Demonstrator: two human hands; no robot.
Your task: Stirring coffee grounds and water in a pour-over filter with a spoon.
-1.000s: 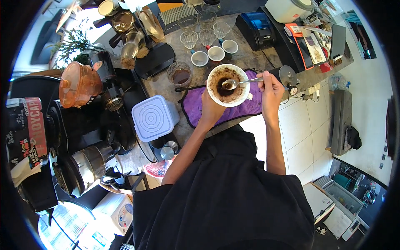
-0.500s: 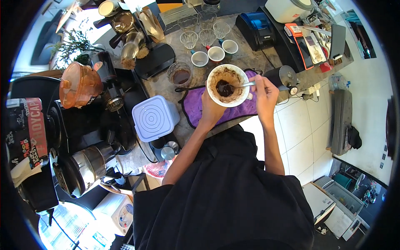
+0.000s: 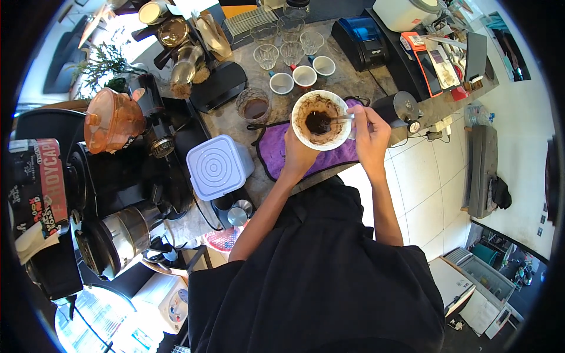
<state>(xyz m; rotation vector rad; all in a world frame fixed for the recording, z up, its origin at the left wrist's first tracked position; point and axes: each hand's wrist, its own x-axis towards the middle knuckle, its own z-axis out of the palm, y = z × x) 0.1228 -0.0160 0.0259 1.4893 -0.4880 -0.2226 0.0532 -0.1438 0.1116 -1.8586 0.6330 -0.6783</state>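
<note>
My left hand [image 3: 299,154] grips a white cup [image 3: 304,139] from its near left side, holding it above a purple cloth [image 3: 272,154]. Dark brown liquid [image 3: 318,122] pools in the bottom, and brown powder or residue coats the inner wall. Between the fingers of my right hand [image 3: 372,136] is the handle of a metal spoon [image 3: 343,117]; its bowl end dips into the dark liquid and is hidden there. To the left of the cup stands a glass [image 3: 254,106] with some dark brown liquid in it.
Three small cups [image 3: 304,76] and several clear glasses [image 3: 266,56] stand beyond my hands. A lidded lavender container [image 3: 219,167] sits left of the cloth. A black printer [image 3: 362,44] is far right; a black cylinder [image 3: 399,109] is near the counter's right edge.
My right hand has shifted slightly left and inward with the spoon. The dark contents of the cup look more spread out. My left hand stays almost in place.
</note>
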